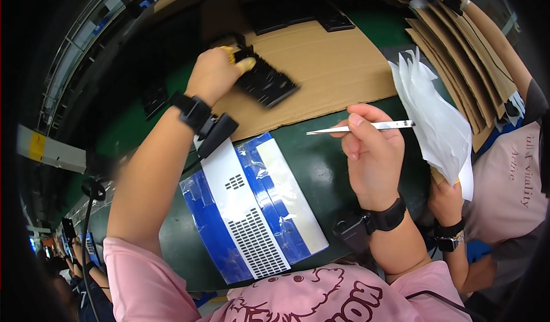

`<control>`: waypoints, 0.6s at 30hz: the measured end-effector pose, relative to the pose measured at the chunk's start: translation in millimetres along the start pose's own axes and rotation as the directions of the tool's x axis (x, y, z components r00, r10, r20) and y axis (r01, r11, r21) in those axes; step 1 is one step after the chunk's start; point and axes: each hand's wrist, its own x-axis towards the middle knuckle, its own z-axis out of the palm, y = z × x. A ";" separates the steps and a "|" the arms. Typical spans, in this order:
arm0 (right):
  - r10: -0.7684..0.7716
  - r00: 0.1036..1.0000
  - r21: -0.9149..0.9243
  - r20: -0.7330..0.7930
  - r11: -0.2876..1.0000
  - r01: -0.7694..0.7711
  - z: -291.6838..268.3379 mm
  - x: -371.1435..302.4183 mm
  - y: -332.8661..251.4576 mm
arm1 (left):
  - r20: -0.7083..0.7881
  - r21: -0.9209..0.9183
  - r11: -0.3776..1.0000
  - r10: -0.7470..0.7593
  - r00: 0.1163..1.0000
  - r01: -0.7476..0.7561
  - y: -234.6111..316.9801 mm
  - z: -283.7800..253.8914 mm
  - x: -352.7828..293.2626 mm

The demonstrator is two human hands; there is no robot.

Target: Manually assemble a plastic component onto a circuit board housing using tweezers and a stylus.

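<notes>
Tweezers (392, 125), metal, one pair: in the air over the green tabletop (321, 179), long axis nearly level across the view, points to the left and slightly down, blunt end to the right. Right hand (372, 156): grip narrow, tweezers pinched between thumb and curled fingers; forearm rising from lower right, black strap at the wrist. Block (268, 84), black, ridged, blurred: over the near left part of a cardboard sheet (326, 58), long axis slanting from upper left down to lower right, free end toward lower right; contact with the cardboard cannot be told. Left hand (220, 70): grip closed on the block's upper-left end, yellow covers on thumb and finger; forearm slanting up and rightward from lower left. Label sheet (243, 199), white with small black rectangles: on a blue board (209, 224), lengthwise away from the wearer, leaning left at its far end.
</notes>
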 end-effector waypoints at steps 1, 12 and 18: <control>-0.006 1.000 0.001 0.020 1.000 0.006 1.1 -1.3 -1.0 | -0.059 -0.020 0.998 -0.061 0.996 0.060 -22.6 -1.1 -8.9; 0.185 0.973 -0.232 0.140 0.961 -0.149 28.7 -17.7 14.9 | 0.308 -0.939 -0.268 -0.382 0.872 0.214 -71.2 -77.7 -156.3; 0.352 0.895 -0.426 0.275 0.879 -0.214 58.6 -23.7 40.9 | 0.338 -0.909 -0.381 -0.444 0.830 0.167 -42.8 -64.7 -215.6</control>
